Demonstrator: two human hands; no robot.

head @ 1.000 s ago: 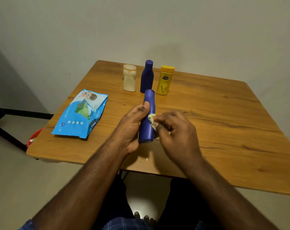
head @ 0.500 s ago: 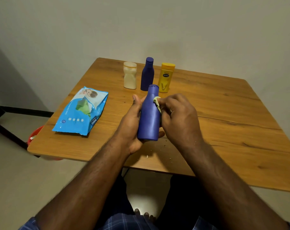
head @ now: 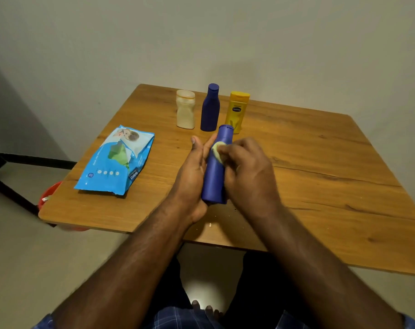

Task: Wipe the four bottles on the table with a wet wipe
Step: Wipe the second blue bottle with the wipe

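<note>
My left hand (head: 192, 172) holds a tall blue bottle (head: 214, 179) tilted above the wooden table (head: 320, 186), cap pointing away from me. My right hand (head: 247, 172) pinches a small crumpled pale wet wipe (head: 218, 149) and presses it against the bottle's upper side. At the back of the table stand three more bottles in a row: a cream one (head: 185, 109), a dark blue one (head: 210, 108) and a yellow one (head: 237, 110).
A blue pack of wet wipes (head: 116, 162) lies on the table to the left of my hands. A red bucket (head: 48, 195) shows below the table's left edge. Small crumbs dot the table near its front edge. A plain wall stands behind.
The wipe in my right hand slid along the bottle, from its middle up toward the neck and slightly back. My left hand kept its hold while the bottle's tilt shifted a little.
</note>
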